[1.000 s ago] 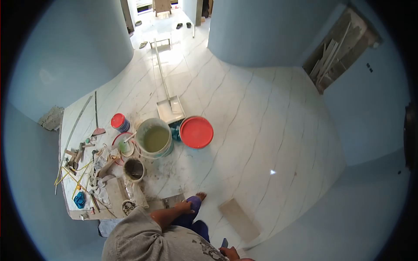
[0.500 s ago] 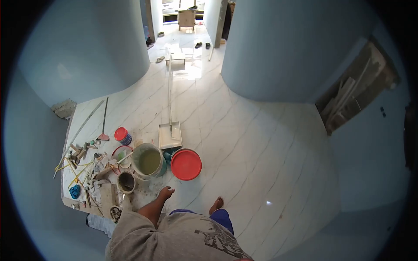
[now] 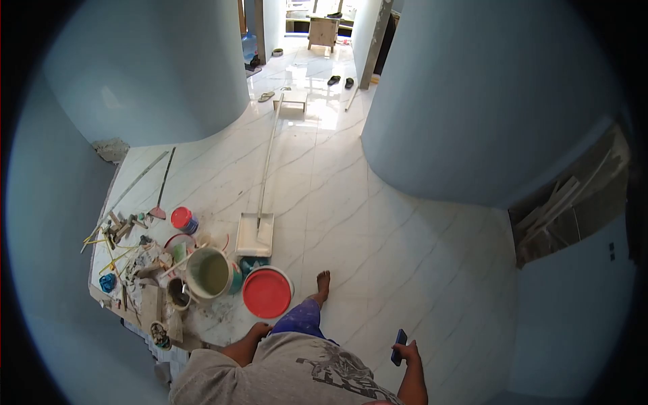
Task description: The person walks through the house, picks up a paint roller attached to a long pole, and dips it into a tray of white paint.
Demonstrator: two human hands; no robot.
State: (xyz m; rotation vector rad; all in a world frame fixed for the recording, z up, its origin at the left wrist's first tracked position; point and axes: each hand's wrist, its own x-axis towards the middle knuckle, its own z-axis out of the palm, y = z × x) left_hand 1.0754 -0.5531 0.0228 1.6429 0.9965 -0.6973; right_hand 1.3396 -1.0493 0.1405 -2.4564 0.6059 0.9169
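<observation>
I stand on a white marble-patterned floor and look down at myself. My right hand [image 3: 408,352] hangs at my right side, closed round a dark phone [image 3: 399,347]. My left hand [image 3: 257,331] hangs at my left thigh with nothing visibly in it; I cannot make out its fingers. It is just below a white bucket with a red lid [image 3: 267,292]. One bare foot [image 3: 323,283] is stepped forward beside that bucket. A larger open bucket of greenish liquid [image 3: 209,273] stands to the left of it.
A long-handled metal scoop [image 3: 256,233] lies on the floor ahead. Tools, sticks, a small red-lidded can [image 3: 182,219], a dark tub [image 3: 178,292] and rags litter the left side by the blue wall. A wall recess with boards [image 3: 567,209] is at right. A hallway opens ahead.
The view has shifted, so buckets and clutter sit lower and further left. My left hand dropped from near the buckets to my thigh. My right hand with the phone came into view.
</observation>
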